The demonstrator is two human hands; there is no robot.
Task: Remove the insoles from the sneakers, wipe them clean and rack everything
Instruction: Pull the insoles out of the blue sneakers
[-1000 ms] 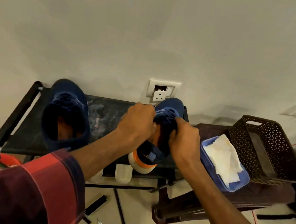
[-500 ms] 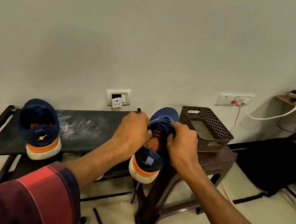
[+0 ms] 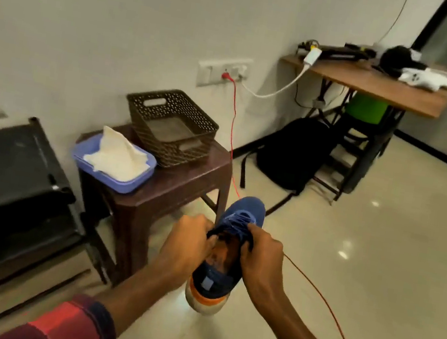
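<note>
I hold a blue sneaker [image 3: 241, 216] with an orange and white heel in the air above the floor, toe pointing away. My left hand [image 3: 190, 240] grips the left side of its opening and my right hand [image 3: 260, 255] grips the right side, spreading it. An orange insole [image 3: 222, 250] shows inside the shoe. A white cloth [image 3: 119, 155] lies in a blue tray [image 3: 126, 183] on the brown stool [image 3: 179, 180]. The black shoe rack [image 3: 7, 161] stands at the left edge. The second sneaker is out of view.
A brown perforated basket [image 3: 170, 128] sits on the stool beside the tray. A red cable [image 3: 233, 118] runs from the wall socket down across the floor under my right arm. A black backpack [image 3: 292, 154] and a wooden table [image 3: 376, 82] stand at the right.
The view has swung right, away from the rack. I have carried the sneaker off the rack and lowered it over the floor, both hands still on its opening.
</note>
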